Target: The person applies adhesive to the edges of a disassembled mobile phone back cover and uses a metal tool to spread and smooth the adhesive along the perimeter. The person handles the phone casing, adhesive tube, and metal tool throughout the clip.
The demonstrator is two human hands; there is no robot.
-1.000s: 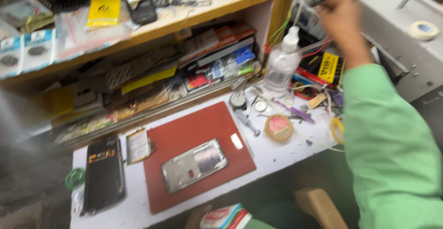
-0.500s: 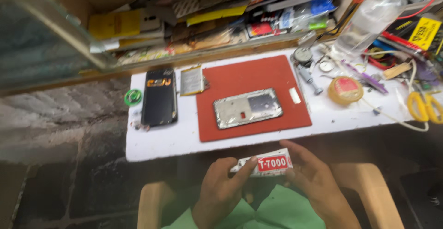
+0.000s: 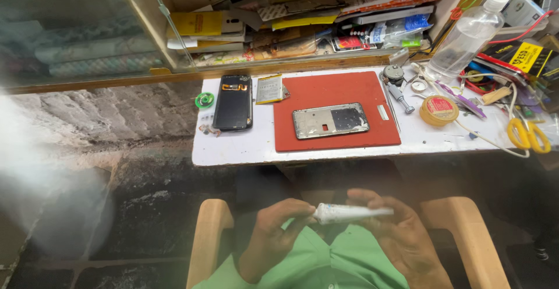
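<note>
yellow scissors (image 3: 529,136) cut off right, shelf clutter (image 3: 303,24) indistinct

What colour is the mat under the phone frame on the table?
The mat is red, seen clearly in the head view.

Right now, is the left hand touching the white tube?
Touching. The head view shows the left hand with its fingertips closed on the near end of the white tube, no gap visible; the right hand cradles it underneath.

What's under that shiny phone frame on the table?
The phone frame lies flat on a red mat, which rests on the white table. The mat's surface directly beneath the frame is covered.
</note>
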